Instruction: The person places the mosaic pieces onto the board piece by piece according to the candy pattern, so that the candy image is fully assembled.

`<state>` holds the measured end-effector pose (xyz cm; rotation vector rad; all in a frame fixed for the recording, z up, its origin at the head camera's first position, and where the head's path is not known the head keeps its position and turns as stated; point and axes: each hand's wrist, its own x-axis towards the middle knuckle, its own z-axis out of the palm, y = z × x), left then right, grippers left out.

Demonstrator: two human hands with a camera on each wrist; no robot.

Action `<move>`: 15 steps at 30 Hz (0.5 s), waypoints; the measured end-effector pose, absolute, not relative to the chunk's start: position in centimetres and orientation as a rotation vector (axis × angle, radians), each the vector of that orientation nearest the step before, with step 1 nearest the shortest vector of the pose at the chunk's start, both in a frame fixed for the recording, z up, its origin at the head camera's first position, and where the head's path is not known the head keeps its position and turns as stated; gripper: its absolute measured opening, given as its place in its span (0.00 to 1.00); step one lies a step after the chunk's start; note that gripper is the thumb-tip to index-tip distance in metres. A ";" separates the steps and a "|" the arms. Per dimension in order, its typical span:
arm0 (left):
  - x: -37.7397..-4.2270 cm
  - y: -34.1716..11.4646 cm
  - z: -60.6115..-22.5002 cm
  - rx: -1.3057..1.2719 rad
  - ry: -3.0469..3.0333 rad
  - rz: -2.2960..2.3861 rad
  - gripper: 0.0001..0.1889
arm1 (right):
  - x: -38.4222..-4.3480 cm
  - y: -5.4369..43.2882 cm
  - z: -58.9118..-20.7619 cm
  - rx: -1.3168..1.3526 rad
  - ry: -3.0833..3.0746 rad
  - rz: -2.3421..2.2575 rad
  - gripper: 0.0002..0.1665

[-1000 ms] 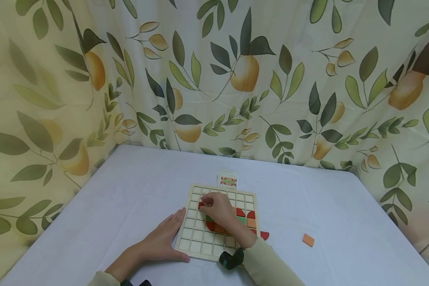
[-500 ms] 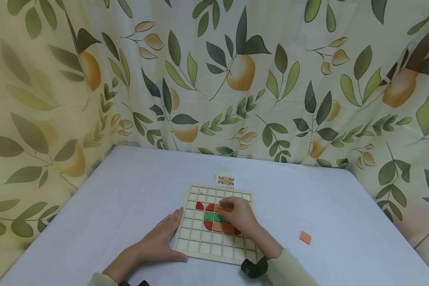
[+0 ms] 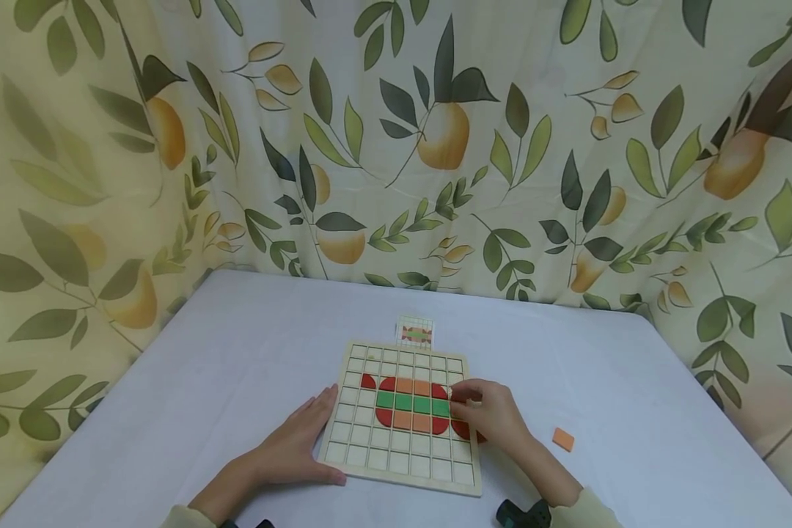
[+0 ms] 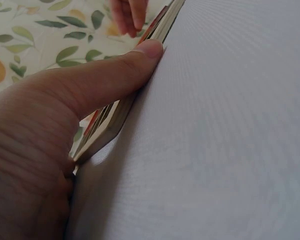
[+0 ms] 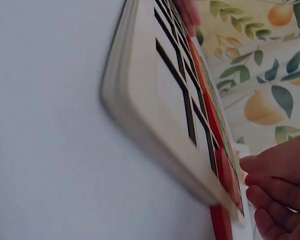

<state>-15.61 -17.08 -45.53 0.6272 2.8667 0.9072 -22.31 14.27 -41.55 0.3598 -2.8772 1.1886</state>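
Observation:
My left hand (image 3: 293, 444) steadies the pale wooden grid board (image 3: 396, 462), fingers straight along its left side and thumb (image 4: 150, 48) at the front edge. Within the grid, green squares (image 3: 403, 402) form a row between orange squares (image 3: 402, 420), with red quarter-round tiles (image 3: 384, 417) at the corners. One more red quarter-round tile (image 3: 367, 381) lies to their left. My right hand (image 3: 495, 414) is at the board's right edge, its bent fingertips close over the surface; I cannot tell whether they pinch a tile. Partly beneath it are red tiles (image 3: 460, 429), one reaching past the edge.
A small pattern card (image 3: 416, 331) lies behind the board, printed with a similar coloured design. On the white cloth (image 3: 567, 381), a single orange square (image 3: 563, 439) lies to the right. A fruit-print curtain (image 3: 396, 147) hangs behind the table.
My right hand has moved from the left red quarter-round tile across the pattern to the board's right edge. That tile stays in the grid. My left hand keeps its place on the board.

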 end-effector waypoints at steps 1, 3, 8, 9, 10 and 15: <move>-15.6 -17.1 -45.5 0.628 2.867 0.907 0.67 | -22.2 14.6 -41.5 0.342 -2.884 1.181 0.11; -15.5 -17.1 -45.5 0.628 2.868 0.916 0.67 | -22.0 15.2 -41.5 0.315 -2.893 1.172 0.12; -15.5 -17.2 -45.3 0.633 2.874 0.920 0.66 | -21.8 16.6 -41.8 0.269 -2.912 1.142 0.14; -15.5 -17.2 -45.3 0.634 2.875 0.915 0.67 | -21.8 16.8 -41.8 0.262 -2.915 1.137 0.15; -15.5 -17.2 -45.4 0.635 2.876 0.908 0.67 | -21.7 17.1 -41.9 0.252 -2.918 1.135 0.15; -15.5 -17.1 -45.5 0.638 2.875 0.900 0.67 | -21.1 18.7 -41.7 0.254 -2.893 1.112 0.15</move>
